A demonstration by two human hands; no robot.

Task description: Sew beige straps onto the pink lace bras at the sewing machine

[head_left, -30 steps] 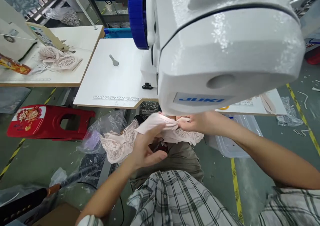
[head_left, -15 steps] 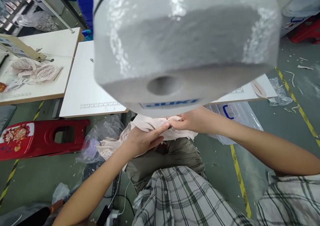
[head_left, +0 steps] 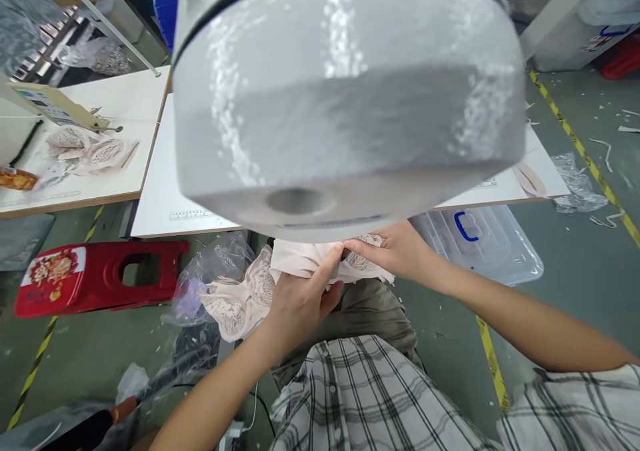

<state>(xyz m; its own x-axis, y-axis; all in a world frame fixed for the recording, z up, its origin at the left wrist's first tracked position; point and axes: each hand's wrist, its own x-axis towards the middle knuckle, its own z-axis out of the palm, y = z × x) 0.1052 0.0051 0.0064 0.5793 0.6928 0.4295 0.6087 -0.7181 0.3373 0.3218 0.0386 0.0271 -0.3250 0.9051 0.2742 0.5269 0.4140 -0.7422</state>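
Pale pink lace bra pieces (head_left: 299, 256) lie over my lap, just under the head of a white sewing machine (head_left: 350, 118). My left hand (head_left: 305, 298) pinches the fabric with thumb and fingers, close to its middle. From the other side my right hand (head_left: 393, 254) grips the same cloth, thumb along the top, and the two thumbs nearly meet. A lace cup (head_left: 233, 314) hangs down to the left of my left hand. The machine's head hides the needle area and the far edge of the fabric.
A white table (head_left: 155, 171) with a printed ruler runs behind the machine. To the left stand a red stool (head_left: 100, 278) and a plastic bag (head_left: 213, 271). A clear lidded box (head_left: 485, 244) is below the table at right. More lace pieces (head_left: 95, 151) lie on the neighbouring table.
My view has shifted, so the machine head sits a little left and lower. My left hand has moved slightly right and down, and more of the lace cup shows. Both hands keep their grip.
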